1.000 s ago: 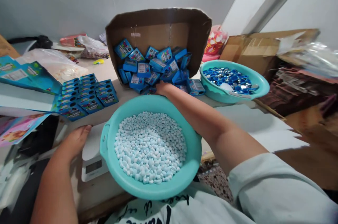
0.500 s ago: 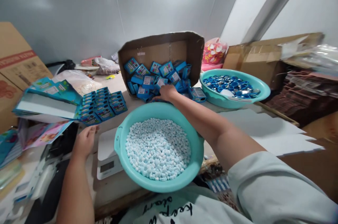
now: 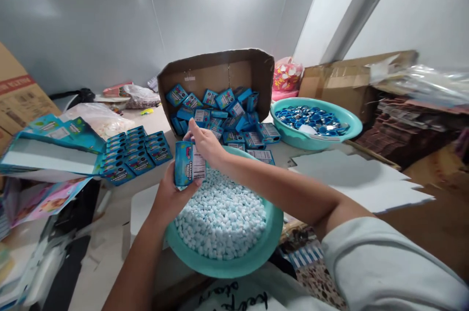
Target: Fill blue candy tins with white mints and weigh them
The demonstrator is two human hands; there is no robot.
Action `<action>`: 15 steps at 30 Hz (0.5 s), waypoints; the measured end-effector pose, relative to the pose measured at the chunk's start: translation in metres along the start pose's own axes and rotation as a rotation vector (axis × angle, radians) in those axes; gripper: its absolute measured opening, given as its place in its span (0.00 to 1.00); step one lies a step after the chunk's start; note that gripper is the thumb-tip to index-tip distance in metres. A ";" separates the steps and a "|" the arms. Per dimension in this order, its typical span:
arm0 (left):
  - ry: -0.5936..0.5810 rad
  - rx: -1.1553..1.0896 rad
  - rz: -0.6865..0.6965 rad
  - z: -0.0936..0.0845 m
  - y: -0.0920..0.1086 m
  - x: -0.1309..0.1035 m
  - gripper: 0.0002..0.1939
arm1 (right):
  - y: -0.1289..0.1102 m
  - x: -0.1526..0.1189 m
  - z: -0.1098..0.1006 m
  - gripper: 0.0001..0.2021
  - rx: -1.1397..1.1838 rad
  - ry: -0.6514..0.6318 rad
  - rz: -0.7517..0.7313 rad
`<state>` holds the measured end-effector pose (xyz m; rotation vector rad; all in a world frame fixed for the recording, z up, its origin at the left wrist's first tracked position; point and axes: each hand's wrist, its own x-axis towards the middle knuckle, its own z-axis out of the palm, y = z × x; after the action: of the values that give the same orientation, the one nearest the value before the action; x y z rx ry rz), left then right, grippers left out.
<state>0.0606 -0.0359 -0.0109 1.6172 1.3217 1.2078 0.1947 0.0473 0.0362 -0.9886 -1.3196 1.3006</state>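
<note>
Over the left side of a turquoise basin (image 3: 227, 268) I hold a small blue candy box (image 3: 185, 164) upright. My left hand (image 3: 170, 198) is wrapped round its lower part, the thumb across the bottom edge. At the top right corner of the box is my right hand (image 3: 207, 144), its fingers bent against the top; part of them is hidden. Pale blue and white candies (image 3: 227, 218) fill the basin below both hands. Just behind, an open carton (image 3: 216, 69) lies on its side with several similar blue boxes spilling out.
Blue boxes (image 3: 137, 157) stand in rows at left, beside an open blue display carton (image 3: 54, 155). A white scale (image 3: 141, 206) sits partly behind my left arm. At right are a second basin (image 3: 315, 142) of blue and silver pieces and white card sheets (image 3: 359, 179).
My right hand has come back from the carton to above the basin, and a candy box is now in my hands. My left hand has moved right and taken hold of it.
</note>
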 end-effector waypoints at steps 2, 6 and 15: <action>0.033 -0.098 -0.019 0.000 -0.002 -0.002 0.33 | 0.012 -0.001 -0.008 0.29 0.037 -0.103 0.136; 0.193 -0.292 -0.002 -0.008 -0.013 -0.007 0.35 | 0.017 -0.004 -0.019 0.19 0.154 -0.342 0.306; 0.321 -0.390 0.136 -0.012 -0.026 0.002 0.47 | 0.027 -0.016 -0.004 0.29 0.261 -0.623 0.826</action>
<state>0.0412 -0.0285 -0.0310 1.2844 1.0827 1.7442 0.1985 0.0352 0.0072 -1.0159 -1.1475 2.4969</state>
